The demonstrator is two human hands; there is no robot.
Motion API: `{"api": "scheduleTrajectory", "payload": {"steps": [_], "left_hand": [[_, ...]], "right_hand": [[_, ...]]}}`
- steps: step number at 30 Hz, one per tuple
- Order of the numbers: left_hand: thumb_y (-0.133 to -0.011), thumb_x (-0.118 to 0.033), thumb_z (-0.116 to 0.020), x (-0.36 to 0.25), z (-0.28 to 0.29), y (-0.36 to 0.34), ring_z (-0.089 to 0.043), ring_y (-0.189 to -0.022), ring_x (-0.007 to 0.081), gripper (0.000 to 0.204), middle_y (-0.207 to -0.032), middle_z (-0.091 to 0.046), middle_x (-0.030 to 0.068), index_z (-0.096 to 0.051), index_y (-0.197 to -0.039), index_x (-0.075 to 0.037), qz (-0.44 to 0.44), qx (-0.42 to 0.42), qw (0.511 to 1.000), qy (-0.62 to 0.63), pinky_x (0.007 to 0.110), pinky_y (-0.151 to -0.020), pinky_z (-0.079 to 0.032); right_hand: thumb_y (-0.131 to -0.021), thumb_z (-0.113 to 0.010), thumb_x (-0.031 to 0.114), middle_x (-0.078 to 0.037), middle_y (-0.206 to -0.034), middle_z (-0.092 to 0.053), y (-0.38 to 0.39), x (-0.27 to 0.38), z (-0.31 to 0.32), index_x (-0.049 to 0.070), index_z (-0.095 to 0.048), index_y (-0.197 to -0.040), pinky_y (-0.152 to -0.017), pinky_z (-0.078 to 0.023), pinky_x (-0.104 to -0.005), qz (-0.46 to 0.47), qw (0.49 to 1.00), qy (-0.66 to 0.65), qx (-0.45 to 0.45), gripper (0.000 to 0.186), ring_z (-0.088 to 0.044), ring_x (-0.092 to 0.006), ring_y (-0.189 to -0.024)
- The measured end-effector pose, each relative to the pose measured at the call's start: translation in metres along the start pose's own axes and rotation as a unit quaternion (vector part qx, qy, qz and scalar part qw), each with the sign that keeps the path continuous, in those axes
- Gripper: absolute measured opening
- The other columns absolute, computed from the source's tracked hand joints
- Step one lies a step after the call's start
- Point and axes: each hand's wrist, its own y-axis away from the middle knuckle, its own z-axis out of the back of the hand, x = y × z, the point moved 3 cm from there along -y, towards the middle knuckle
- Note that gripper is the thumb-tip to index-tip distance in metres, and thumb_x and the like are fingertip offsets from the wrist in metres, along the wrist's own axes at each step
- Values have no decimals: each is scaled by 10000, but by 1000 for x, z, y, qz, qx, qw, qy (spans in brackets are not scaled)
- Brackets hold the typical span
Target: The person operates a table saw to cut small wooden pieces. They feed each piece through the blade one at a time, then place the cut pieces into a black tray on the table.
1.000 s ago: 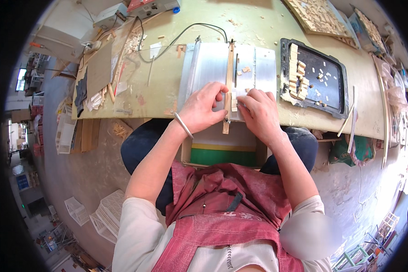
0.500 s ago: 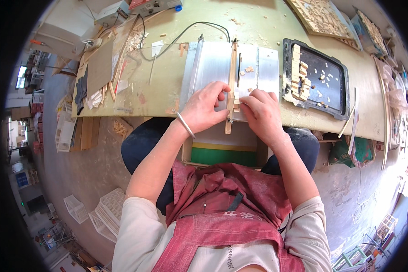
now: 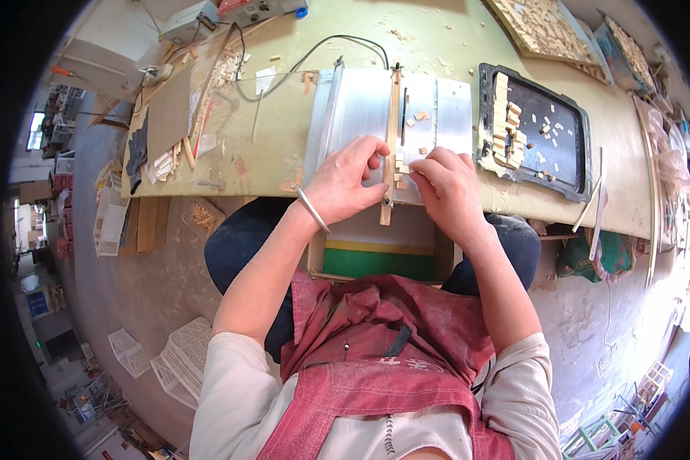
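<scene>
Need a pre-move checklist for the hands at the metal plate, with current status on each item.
1. Left hand beside the wooden strip: ok, on its left side.
2. Right hand at the small blocks: ok, fingertips by the row right of the strip.
3. Right-hand grip on a block: cannot tell, fingertips too small in view.
4. Metal plate free of loose wood pieces: not ok, several lie right of the dark slit.
5. Hands off the slit: ok, neither touches it.
6. Black tray apart from the plate: ok, to its right.
</scene>
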Motion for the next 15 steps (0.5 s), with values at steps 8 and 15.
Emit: {"api": "scheduleTrajectory", "payload": {"steps": [8,15], "left_hand": [[-835,-91,-823,4,-1,1,-599,-871,187,488,-1017,-626,67,-612,-1273,-49,1,-4,1000,16,342,-820,-554],[-835,-110,-834,2,1,1,-610,-891,189,487,-1024,-635,70,-614,-1266,-49,4,-2,1000,3,344,-840,-557]], "right_hand": [[-893,-780,74,-65,-935,-634,21,20,4,98,-748,-996,-844,-464,-415,18,996,46,70,110,-636,-292,-900],[-890,-770,132,-63,-918,-615,18,12,-10,100,-710,-963,-849,-456,-424,8,997,56,44,100,-635,-284,-929]]}}
